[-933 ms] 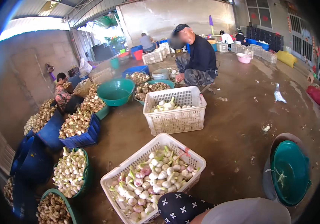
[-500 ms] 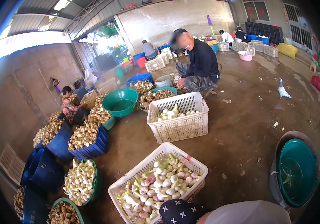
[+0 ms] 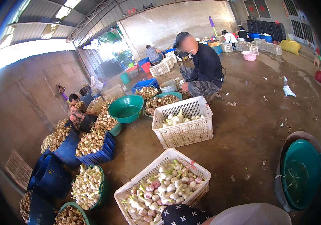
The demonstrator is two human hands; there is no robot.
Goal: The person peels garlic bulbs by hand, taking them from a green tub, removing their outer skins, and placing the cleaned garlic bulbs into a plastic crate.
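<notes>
Neither of my hands shows in the head view. At the lower edge is dark cloth with white crosses (image 3: 181,214), with a sliver of bare skin and a rounded pale cloth shape (image 3: 250,215) beside it. The patterned cloth overlaps the near corner of a white plastic crate (image 3: 143,171). Trimmed garlic bulbs (image 3: 164,187), white and purplish with short green stems, fill that crate. Beyond it stands a second white crate (image 3: 185,133), holding fewer peeled-looking white bulbs (image 3: 177,119).
A green tub (image 3: 102,191) of white garlic and a blue crate (image 3: 102,153) of brown garlic stand left. An empty green basin (image 3: 126,112) lies farther off. Facing me, a person in black (image 3: 203,63) sits low. At right sits another green basin (image 3: 303,168). A pigeon (image 3: 288,88) stands behind.
My view has tipped slightly, so the whole scene sits a little lower and farther right. The crates and tubs keep their places.
</notes>
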